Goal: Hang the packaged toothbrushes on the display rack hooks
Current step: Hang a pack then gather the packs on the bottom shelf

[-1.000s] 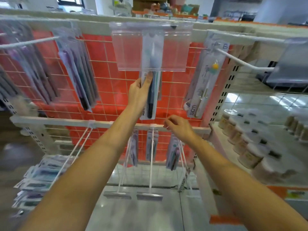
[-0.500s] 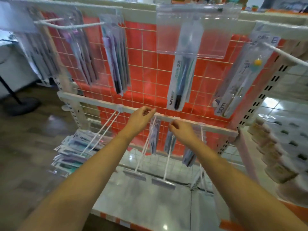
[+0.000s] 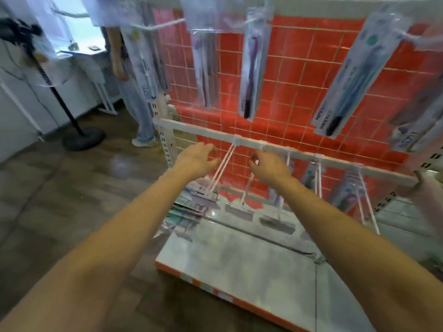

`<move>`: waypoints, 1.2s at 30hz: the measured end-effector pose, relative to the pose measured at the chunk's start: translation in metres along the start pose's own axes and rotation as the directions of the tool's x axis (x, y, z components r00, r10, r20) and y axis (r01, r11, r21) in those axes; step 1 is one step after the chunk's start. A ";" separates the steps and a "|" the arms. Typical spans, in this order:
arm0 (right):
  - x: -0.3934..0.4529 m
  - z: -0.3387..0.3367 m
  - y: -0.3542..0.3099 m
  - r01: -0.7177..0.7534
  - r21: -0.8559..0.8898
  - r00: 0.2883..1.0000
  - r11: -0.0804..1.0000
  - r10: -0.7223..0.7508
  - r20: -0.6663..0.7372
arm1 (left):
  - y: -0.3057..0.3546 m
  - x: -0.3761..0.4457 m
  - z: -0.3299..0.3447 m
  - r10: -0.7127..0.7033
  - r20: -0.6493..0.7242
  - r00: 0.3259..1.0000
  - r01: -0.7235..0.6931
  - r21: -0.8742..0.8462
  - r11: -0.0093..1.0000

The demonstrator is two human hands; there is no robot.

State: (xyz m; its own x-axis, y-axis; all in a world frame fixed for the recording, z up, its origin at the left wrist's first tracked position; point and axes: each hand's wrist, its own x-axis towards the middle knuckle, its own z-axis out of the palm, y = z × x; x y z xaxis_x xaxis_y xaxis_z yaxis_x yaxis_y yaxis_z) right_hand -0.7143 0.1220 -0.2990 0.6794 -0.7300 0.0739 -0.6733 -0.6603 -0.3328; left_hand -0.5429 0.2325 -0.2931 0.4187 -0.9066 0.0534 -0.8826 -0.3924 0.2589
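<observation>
Both hands, left hand and right hand, loose and empty just under the crossbar; hooks poke out between them, blurry toothbrush packs hanging above.

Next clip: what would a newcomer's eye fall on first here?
First the red grid panel behind the rack, with packaged toothbrushes hanging along the top. Then the two bare arms reaching in from below, left hand and right hand empty, just under the white crossbar near the lower hooks. A loose pile of packs lies on the base shelf at lower left.
</observation>
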 end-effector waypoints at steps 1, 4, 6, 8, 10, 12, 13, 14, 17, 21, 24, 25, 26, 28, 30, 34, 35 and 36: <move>0.002 0.004 -0.017 0.013 0.006 1.000 1.000 -0.013 -0.010 | -0.013 -0.006 -0.006 -0.003 -0.019 1.000 0.003 -0.011 1.000; 0.007 0.016 -0.068 0.057 0.035 0.997 0.998 -0.055 -0.046 | -0.052 -0.018 -0.023 0.036 -0.062 0.997 -0.036 0.014 0.999; 0.011 0.027 -0.099 0.071 0.068 0.996 0.995 -0.067 -0.057 | -0.075 -0.026 -0.032 0.033 -0.047 0.998 -0.032 0.029 0.999; 0.012 0.041 -0.127 0.069 0.087 0.997 0.994 -0.065 -0.043 | -0.097 -0.034 -0.038 0.016 -0.033 0.999 -0.015 0.031 0.999; 0.013 0.052 -0.146 0.081 0.086 0.996 0.993 -0.078 -0.033 | -0.114 -0.040 -0.039 -0.003 -0.037 0.999 0.004 0.029 1.000; 0.014 0.065 -0.164 0.101 0.092 0.995 0.991 -0.099 -0.026 | -0.134 -0.046 -0.038 -0.030 -0.042 0.999 0.030 0.017 0.999; 0.015 0.069 -0.172 0.108 0.096 0.994 0.989 -0.107 -0.021 | -0.144 -0.048 -0.037 -0.042 -0.043 0.998 0.043 0.006 0.999; 0.017 0.073 -0.179 0.117 0.103 0.993 0.988 -0.115 -0.020 | -0.153 -0.050 -0.036 -0.053 -0.042 0.998 0.053 -0.005 0.999; 0.023 0.084 -0.198 0.103 0.141 0.994 0.985 -0.107 0.025 | -0.174 -0.054 -0.032 -0.084 -0.013 0.996 0.083 -0.043 0.996; 0.037 0.105 -0.214 0.103 0.117 0.985 0.988 -0.118 0.125 | -0.196 -0.059 -0.021 -0.178 0.053 0.983 0.181 -0.061 0.982; 0.049 0.128 -0.223 0.092 0.118 0.969 0.989 -0.116 0.216 | -0.207 -0.062 -0.010 -0.246 0.085 0.966 0.249 -0.030 0.968; 0.053 0.136 -0.225 0.086 0.108 0.963 0.990 -0.110 0.246 | -0.211 -0.062 -0.006 -0.265 0.093 0.960 0.269 -0.028 0.963; 0.055 0.144 -0.228 0.078 0.101 0.958 0.992 -0.103 0.268 | -0.215 -0.061 0.000 -0.286 0.107 0.952 0.291 -0.036 0.956; 0.059 0.160 -0.233 0.049 0.103 0.951 0.993 -0.077 0.298 | -0.223 -0.059 0.012 -0.322 0.133 0.937 0.333 -0.065 0.941; 0.060 0.178 -0.235 0.022 0.111 0.951 0.994 -0.055 0.304 | -0.231 -0.058 0.029 -0.338 0.160 0.927 0.357 -0.104 0.928; 0.055 0.212 -0.232 -0.066 0.126 0.937 0.990 0.018 0.349 | -0.239 -0.061 0.058 -0.358 0.285 0.889 0.408 -0.142 0.902; 0.054 0.217 -0.231 -0.096 0.122 0.933 0.988 0.047 0.357 | -0.242 -0.061 0.064 -0.351 0.309 0.884 0.405 -0.133 0.905; 0.054 0.222 -0.229 -0.125 0.114 0.930 0.986 0.076 0.360 | -0.246 -0.060 0.070 -0.337 0.323 0.884 0.396 -0.133 0.909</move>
State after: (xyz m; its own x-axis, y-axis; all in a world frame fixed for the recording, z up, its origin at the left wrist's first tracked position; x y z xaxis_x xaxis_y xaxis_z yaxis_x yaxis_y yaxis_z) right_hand -0.4582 0.2733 -0.4278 0.6854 -0.6657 -0.2951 -0.7152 -0.5394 -0.4444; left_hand -0.3661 0.3723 -0.4271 0.5989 -0.7194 -0.3518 -0.6080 -0.6944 0.3848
